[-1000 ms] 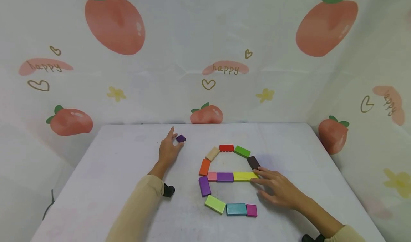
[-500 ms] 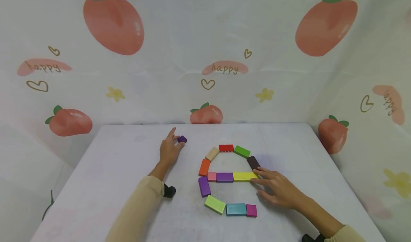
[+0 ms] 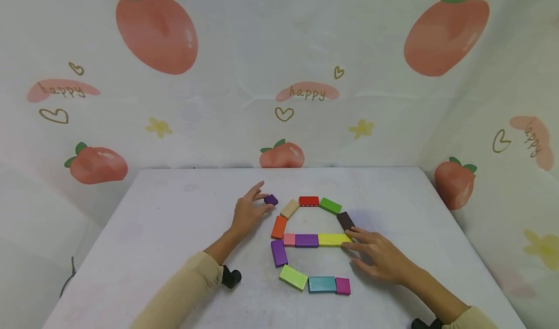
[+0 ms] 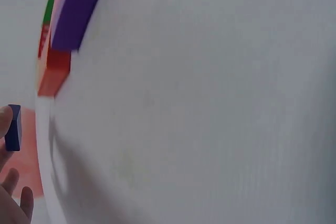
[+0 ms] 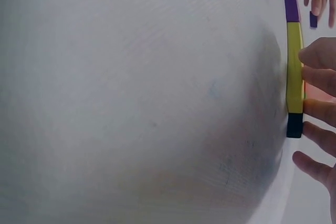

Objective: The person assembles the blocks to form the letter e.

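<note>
Between thumb and fingertips, my left hand (image 3: 250,216) pinches a small dark purple block (image 3: 271,200), left of the red and beige blocks in the head view. In the left wrist view that purple block (image 4: 13,128) shows at the left edge, apart from the tabletop blocks. My right hand (image 3: 379,256) has its fingers stretched out, tips at the right end of the yellow block (image 3: 334,240) and the lower end of the dark brown block (image 3: 346,221). In the right wrist view, fingertips (image 5: 314,56) lie along the yellow block.
Coloured blocks form a lowercase "e" on the white table (image 3: 174,251): red (image 3: 309,201), green (image 3: 330,205), beige (image 3: 290,208), orange (image 3: 279,227), pink, purple (image 3: 279,253), lime (image 3: 293,277), teal (image 3: 321,284) and magenta (image 3: 342,286). Behind hangs a fruit-printed curtain (image 3: 236,101).
My left hand has taken hold of the dark purple block and carried it right and slightly nearer, toward the beige block. My right hand stays where it was.
</note>
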`<state>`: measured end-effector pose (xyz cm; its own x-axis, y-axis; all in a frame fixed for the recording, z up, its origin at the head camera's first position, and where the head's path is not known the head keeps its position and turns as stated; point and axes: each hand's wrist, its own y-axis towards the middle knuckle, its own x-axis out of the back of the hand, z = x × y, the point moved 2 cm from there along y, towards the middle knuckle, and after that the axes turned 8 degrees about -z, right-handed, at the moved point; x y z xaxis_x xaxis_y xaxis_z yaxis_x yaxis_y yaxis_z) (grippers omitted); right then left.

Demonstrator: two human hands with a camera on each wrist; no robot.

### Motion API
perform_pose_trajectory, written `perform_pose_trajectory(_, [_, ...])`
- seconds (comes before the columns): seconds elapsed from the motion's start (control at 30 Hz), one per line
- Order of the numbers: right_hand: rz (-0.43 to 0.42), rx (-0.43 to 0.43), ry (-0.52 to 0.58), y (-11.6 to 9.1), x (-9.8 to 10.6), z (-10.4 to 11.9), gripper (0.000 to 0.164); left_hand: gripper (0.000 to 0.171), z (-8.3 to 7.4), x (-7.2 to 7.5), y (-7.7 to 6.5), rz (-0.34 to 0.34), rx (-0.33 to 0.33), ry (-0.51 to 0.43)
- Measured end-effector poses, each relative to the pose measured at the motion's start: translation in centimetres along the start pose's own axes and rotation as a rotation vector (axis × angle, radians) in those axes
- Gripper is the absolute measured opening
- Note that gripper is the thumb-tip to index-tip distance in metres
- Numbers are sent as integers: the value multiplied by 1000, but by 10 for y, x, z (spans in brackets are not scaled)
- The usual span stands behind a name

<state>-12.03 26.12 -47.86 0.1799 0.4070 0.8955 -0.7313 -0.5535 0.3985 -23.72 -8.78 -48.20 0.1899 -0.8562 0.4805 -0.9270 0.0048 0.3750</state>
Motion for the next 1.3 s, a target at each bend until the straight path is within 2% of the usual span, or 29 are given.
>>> perform_pose_trajectory(0.37, [-6, 3, -5, 0, 0, 0, 39, 68, -46, -28, -35, 158, -104, -101])
perform_pose_trajectory(0.53, [12, -8, 4, 0, 0, 0, 38, 69, -67, -42, -57, 251, -128, -173])
perform_pose_trajectory(0.7, [5, 1, 4, 0, 0, 0, 40, 68, -85, -54, -78, 312, -131, -196])
perform_pose_trajectory(0.87, [-3, 3, 6, 0, 0, -1, 41, 68, -98, -67, -99, 377, -102, -181])
perform_pose_trajectory(1.07, [-17, 5, 18, -1, 0, -1, 41, 67, -110, -77, -115, 444, -113, -177])
perform_pose_trajectory(1.3, [-37, 13, 23, -2, -1, -1, 37, 69, -118, -90, -130, 501, -181, -192])
